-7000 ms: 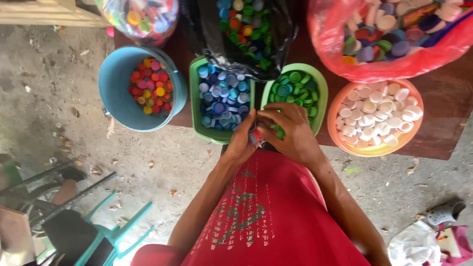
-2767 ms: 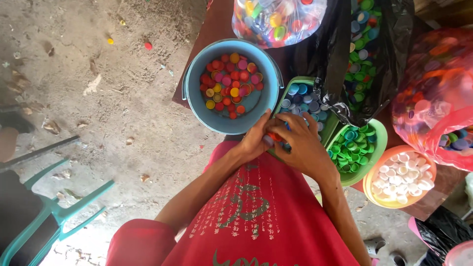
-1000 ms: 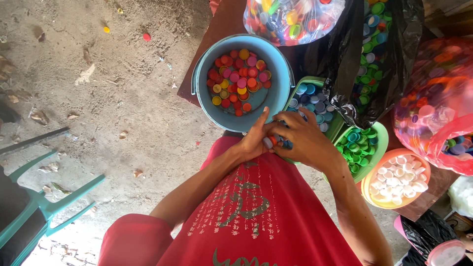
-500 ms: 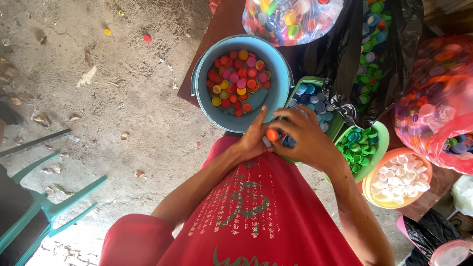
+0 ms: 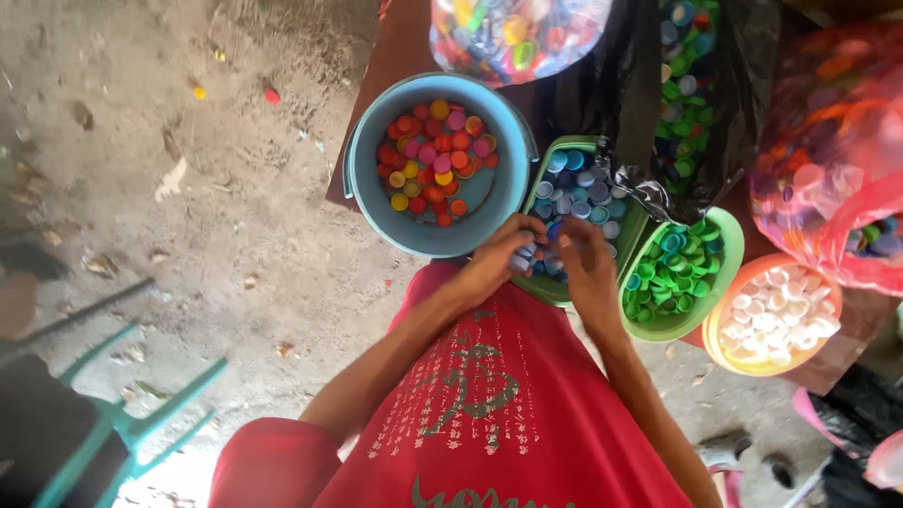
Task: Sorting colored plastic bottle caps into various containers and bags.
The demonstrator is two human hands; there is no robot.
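My left hand and my right hand meet over the near edge of a green tub filled with blue bottle caps. Both hands pinch small caps between the fingers, blue ones as far as I can tell. Just left of my left hand stands a blue bucket holding red, pink and yellow caps. To the right of my right hand sits a green bowl of green caps.
An orange bowl of white caps stands at the right. Above are a clear bag of mixed caps, a black bag of green caps and a red bag. A teal chair frame stands on the dirt floor at lower left.
The orange cap seen at my left fingertips half a second ago is gone from view. Both hands have shifted right from the bucket's rim to the tub of blue caps.
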